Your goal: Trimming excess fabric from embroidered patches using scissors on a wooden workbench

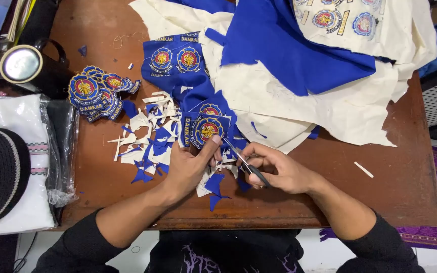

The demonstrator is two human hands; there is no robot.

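Pinching embroidered patch [206,129] in left hand [190,164]; right hand [274,172] gripping scissors [246,164], blades at patch edge

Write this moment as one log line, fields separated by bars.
left hand: holds embroidered patch | right hand: holds scissors, blades at patch edge | cut patches pile left | scraps on wooden table

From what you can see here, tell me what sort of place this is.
Probably a small embroidery or tailoring workbench. The right hand works scissors around an embroidered patch held by the left hand, with a pile of cut patches and fabric scraps on the wooden table.
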